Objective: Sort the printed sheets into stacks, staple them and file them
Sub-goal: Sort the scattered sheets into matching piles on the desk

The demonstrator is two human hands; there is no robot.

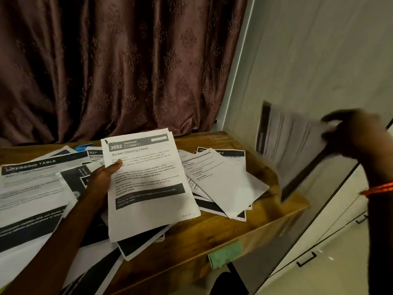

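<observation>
- Brown patterned curtain point(119, 67) hangs behind wooden bench point(214, 228); pale cabinet door point(314, 60) at right.
- Printed sheets lie scattered over bench: left pile point(32, 188), small overlapping stack point(223, 184) at right end.
- Left hand point(102, 177) holds sheaf headed "Screen Cleaning Check" point(146, 179) above the papers, thumb on front face; grip closed around its left edge.
- Right hand point(355, 137) pinches blurred sheet point(291, 143), raised off bench at right.
- Blue object point(84, 147) at rear, partly covered.

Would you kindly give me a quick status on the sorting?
Left hand holds white "Screen Cleaning Check" sheet. Right hand holds blurred printed sheet. Loose sheets cover wooden table.
</observation>
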